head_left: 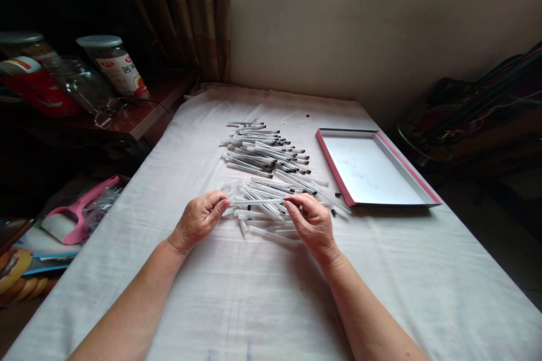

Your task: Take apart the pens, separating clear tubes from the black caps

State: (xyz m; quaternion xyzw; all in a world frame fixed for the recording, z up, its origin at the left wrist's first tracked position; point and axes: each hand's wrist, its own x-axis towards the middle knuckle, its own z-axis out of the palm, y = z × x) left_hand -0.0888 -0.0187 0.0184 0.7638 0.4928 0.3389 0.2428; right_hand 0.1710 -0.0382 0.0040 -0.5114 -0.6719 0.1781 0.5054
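A clear pen barrel (257, 202) lies level between my hands, above a loose heap of pen parts (265, 192). My left hand (202, 218) pinches its left end between thumb and forefinger. At the other end, my right hand (312, 222) has its fingertips closed on the tip; whether a small separate part sits in them is hidden. Behind the heap lies a pile of pens with black ends (266, 149), most of them pointing right. A small black piece (333, 212) rests beside my right hand.
To the right stands a shallow pink-rimmed box lid (372, 169) with a white inside. A small red piece (307, 115) lies near the cloth's far edge. On the left, a wooden shelf holds a labelled jar (116, 67) and glasses (105, 115); below is a pink peeler-shaped thing (78, 211).
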